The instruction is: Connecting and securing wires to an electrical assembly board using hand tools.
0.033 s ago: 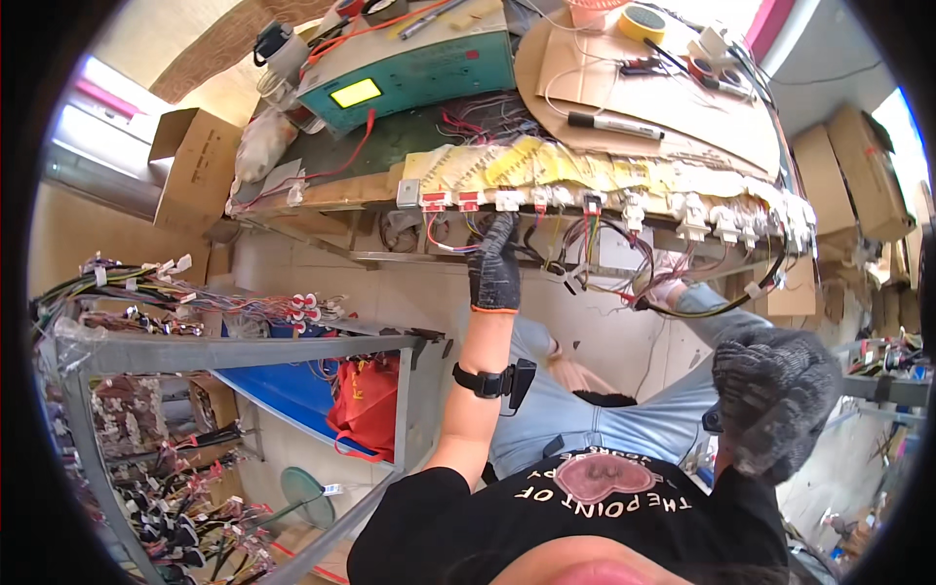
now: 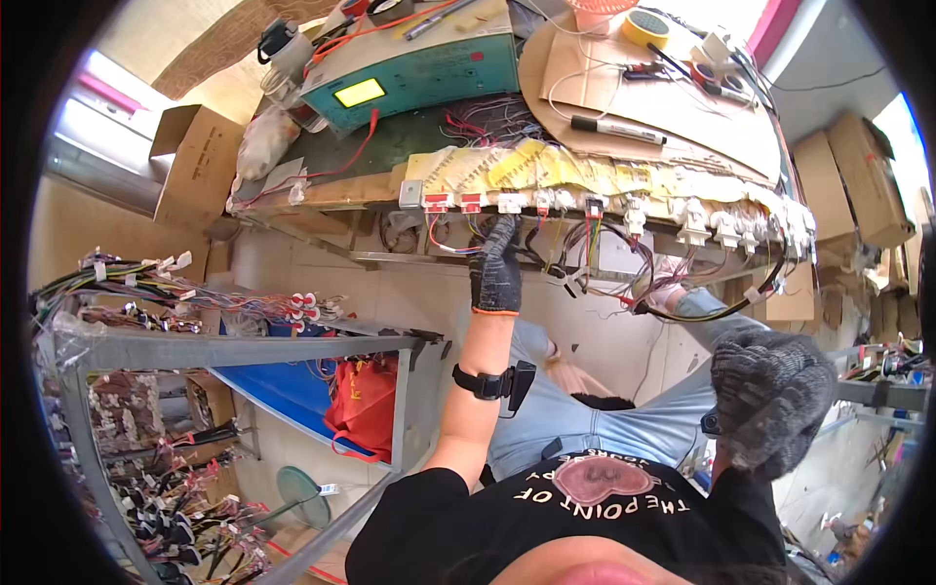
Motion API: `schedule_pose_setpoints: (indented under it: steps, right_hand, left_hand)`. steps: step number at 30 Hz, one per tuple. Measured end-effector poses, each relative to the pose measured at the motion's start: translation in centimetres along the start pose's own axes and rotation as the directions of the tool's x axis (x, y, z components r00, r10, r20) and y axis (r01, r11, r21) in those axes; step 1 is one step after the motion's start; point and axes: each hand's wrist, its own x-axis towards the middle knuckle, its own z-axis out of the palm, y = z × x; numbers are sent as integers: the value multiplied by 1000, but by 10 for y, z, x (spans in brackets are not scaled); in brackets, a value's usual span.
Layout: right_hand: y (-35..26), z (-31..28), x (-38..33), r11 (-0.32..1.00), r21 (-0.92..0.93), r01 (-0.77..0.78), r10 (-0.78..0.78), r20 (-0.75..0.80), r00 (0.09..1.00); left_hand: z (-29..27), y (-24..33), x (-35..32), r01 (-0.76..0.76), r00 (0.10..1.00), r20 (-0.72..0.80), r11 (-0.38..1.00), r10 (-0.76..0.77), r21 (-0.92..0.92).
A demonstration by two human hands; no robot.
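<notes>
The left hand [image 2: 495,258], in a dark grey knitted glove with an orange cuff edge, reaches up to the front edge of the desk [image 2: 380,151]. Its fingertips are at a white connector [image 2: 509,203] in the row along that edge, with the fingers drawn together; whether they pinch the connector or only press on it cannot be told. A black strap [image 2: 487,383] circles the wrist.

The right hand [image 2: 775,400], gloved in the same grey knit, is curled closed beside the torso, well apart from the desk; its palm is hidden, so whether anything is inside cannot be told.

Left of the white connector sit two red-and-white connectors, then a small grey metal block [image 2: 411,193]. To its right more connectors continue along the edge, and a wiring harness [image 2: 604,258] of coloured and black wires hangs below them. Yellowish tape [image 2: 522,166] covers the strip behind the row.

Farther back on the desk stand a teal tester box [image 2: 419,83] with a lit yellow display [image 2: 359,92] and a cardboard sheet [image 2: 712,127] bearing a marker [image 2: 618,130] and a yellow tape roll [image 2: 645,28]. At left, a metal rack [image 2: 244,351] stands among wire bundles, near a red bag [image 2: 366,409].
</notes>
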Motion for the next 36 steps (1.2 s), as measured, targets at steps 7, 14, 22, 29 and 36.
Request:
schedule_pose_setpoints:
  steps: [7, 14, 22, 29, 36]
  right_hand:
    - [19, 13, 1, 981, -142, -134, 136, 8, 991]
    - [54, 1, -42, 794, -412, -448, 369, -260, 892]
    - [79, -46, -124, 343, -671, -658, 151, -652, 743]
    - [91, -47, -129, 446, -530, -721, 150, -750, 644]
    - [100, -57, -138, 395, -585, -708, 3, -770, 638]
  left_hand:
    - [-14, -7, 7, -109, 989, 119, 979, 89, 173]
    - [-13, 2, 11, 13, 977, 211, 999, -23, 50]
    - [-21, 0, 11, 168, 928, 345, 984, -138, -57]
    - [-26, 2, 14, 98, 970, 224, 995, -91, -23]
    - [-25, 9, 12, 103, 971, 219, 995, -101, 5]
